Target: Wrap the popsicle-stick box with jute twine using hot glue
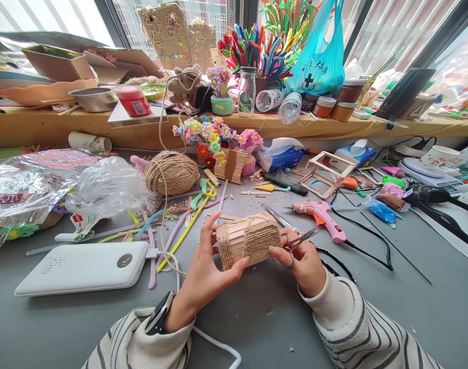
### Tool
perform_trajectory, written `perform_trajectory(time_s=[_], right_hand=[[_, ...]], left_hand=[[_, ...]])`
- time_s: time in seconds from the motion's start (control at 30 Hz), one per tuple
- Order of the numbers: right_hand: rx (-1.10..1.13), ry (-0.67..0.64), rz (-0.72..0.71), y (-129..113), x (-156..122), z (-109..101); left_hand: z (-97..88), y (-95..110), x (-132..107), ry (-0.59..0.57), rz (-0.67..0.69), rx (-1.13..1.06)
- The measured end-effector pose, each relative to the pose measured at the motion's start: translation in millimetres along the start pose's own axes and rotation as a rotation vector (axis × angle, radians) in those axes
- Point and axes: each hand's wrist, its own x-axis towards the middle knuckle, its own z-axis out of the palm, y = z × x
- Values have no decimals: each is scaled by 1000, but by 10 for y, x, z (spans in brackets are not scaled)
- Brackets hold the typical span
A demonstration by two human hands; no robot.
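Note:
My left hand (pixel 203 266) is closed around one end of a small craft-stick container (pixel 237 238), which lies on its side. Jute twine (pixel 262 240) wraps part of its wall, and bare wooden sticks show between the wrapped bands. At the other end, my right hand (pixel 305 264) steadies the container with its fingertips. Small scissors (pixel 305 238) are also held in that right hand, their blades pointing right, away from the container. From the ball of jute twine (pixel 172 172) at the left, a loose strand runs down toward my left wrist.
A white power bank (pixel 83 269) with a cable lies at the left. To the right are a pink glue gun (pixel 322 218) and a wooden stick frame (pixel 326 174). Pipe cleaners (pixel 187 225) lie beyond my left hand. Jars and a blue bag (pixel 318 56) crowd the shelf.

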Motion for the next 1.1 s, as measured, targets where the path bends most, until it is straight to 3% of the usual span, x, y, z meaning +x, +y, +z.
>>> perform_trajectory(time_s=[0.17,0.33,0.5,0.6,0.67,0.9,1.1], right_hand=[[-14,7,3,-6,6,3],[21,17,107,40,-7,6],[39,41,143,68,-26,7],[11,30,132,56,-20,5],[-8,21,123,48,-13,2],[-3,28,138,60,-9,-2],[47,73,179,86,-9,-6]], left_hand=[[-4,-27,4,-12,-1,35],[16,-78,16,21,44,127],[35,-46,7,191,427,446],[41,-18,-5,187,618,574],[40,-13,-10,159,666,608],[8,-22,-4,138,543,507],[5,-19,-2,194,471,380]])
